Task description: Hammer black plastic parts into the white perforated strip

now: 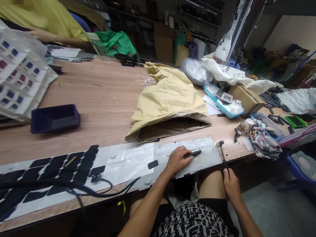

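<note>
Your left hand [177,161] bends over a slim black piece [195,153], fingers closed on its near end, apparently to steady it on the grey board [209,158] at the table edge before your lap. Your right hand [231,184] is wrapped around the handle of a small hammer [223,155], its head upright beside the board's right end, seemingly close for control. A yellow cloth bag [170,95] lies beyond, mouth facing you, perhaps for easy reach.
</note>
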A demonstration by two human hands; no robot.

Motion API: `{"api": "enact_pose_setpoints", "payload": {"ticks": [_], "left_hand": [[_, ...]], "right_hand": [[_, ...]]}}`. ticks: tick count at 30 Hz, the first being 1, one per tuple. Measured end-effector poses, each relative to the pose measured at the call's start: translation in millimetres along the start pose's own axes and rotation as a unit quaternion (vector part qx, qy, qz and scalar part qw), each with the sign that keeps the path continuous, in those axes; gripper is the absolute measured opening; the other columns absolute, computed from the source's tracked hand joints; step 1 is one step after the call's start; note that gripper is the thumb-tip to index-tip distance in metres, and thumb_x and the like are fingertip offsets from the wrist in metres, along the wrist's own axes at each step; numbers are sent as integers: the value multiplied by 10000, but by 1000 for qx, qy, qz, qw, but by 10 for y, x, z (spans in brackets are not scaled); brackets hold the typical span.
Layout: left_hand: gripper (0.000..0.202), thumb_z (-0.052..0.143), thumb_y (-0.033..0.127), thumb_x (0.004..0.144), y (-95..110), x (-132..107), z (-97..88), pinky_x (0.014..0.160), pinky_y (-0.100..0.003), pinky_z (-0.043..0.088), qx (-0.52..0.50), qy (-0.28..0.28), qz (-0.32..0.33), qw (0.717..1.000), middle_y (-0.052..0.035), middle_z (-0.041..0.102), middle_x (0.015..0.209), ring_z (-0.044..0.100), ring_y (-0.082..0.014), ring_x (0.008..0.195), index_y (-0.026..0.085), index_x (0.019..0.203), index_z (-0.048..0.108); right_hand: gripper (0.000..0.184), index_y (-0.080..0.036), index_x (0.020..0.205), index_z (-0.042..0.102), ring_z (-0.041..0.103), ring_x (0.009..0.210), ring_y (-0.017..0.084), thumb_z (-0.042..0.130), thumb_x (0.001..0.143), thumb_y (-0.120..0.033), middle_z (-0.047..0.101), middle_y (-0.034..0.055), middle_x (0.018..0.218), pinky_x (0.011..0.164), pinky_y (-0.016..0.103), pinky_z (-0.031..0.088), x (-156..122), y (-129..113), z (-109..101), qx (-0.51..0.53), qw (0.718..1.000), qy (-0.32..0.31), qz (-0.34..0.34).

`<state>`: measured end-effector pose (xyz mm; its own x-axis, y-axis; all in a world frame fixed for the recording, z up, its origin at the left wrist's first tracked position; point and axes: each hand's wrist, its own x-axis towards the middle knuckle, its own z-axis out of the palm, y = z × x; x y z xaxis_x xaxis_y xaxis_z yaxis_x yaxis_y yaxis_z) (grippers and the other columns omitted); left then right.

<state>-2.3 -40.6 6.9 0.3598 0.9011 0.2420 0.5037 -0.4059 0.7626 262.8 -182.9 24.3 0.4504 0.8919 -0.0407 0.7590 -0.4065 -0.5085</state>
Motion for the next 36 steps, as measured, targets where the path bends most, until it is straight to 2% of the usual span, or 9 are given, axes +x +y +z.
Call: {"api": "enact_pose_setpoints", "payload": {"ticks": [4,8,13,17,19,22,29,32,36], "left_hand": [[128,639,287,806,143,-171,-86,750,-317,454,-21,3,51,998,-35,613,820,563,-193,828,218,889,708],[99,661,248,772,331,-628,-137,870,-396,449,37,15,104,994,-70,618,1020,542,-247,997,223,861,696],[105,634,179,783,381,-1166,-70,1005,-482,398,91,22,95,991,-87,547,1300,449,-317,1235,228,857,689],[98,677,218,769,380,-1223,-8,1018,-526,383,108,23,82,991,-96,526,1340,431,-349,1264,233,865,692],[108,688,258,777,382,-1088,-17,965,-488,428,95,35,63,993,-98,581,1236,493,-322,1182,234,882,692],[134,629,281,835,340,-669,-70,883,-413,472,65,72,32,995,-78,643,1034,576,-253,1004,227,943,688],[185,611,306,813,112,863,-48,860,-336,483,6,183,-82,980,-67,681,917,623,-210,894,190,914,713],[213,602,336,803,127,1379,116,820,-303,479,7,154,-136,979,-69,693,932,637,-200,881,198,906,727],[298,619,474,764,180,1772,369,780,-364,473,25,67,-271,960,-104,716,971,653,-288,951,234,906,724]], "right_hand": [[378,-237,824,524,588,595,213,270,924,-498,623,36,637,555,273,337,42,81,74,-30,1000,6,6],[350,-231,836,495,580,589,208,259,937,-469,609,36,637,554,273,306,29,94,135,-36,999,4,-3],[331,-223,864,490,579,597,205,262,945,-449,610,40,651,554,270,290,32,131,184,-37,999,11,-7],[340,-221,856,495,577,593,202,264,947,-453,608,42,650,550,271,285,40,152,203,-30,999,17,-18],[345,-220,848,501,573,582,201,267,947,-455,602,39,634,545,273,284,40,153,202,-31,999,18,-20],[350,-223,838,502,570,567,201,267,947,-458,592,34,614,540,274,287,39,155,202,-32,999,20,-18],[355,-228,856,493,600,572,220,252,948,-472,612,42,623,545,280,313,33,193,250,-21,1000,19,-13],[351,-234,855,486,622,600,230,251,954,-475,630,49,640,547,281,331,25,202,276,-6,1000,24,-18],[351,-235,866,490,637,607,237,256,960,-479,644,51,641,545,284,350,11,210,304,9,999,31,-21]]}}
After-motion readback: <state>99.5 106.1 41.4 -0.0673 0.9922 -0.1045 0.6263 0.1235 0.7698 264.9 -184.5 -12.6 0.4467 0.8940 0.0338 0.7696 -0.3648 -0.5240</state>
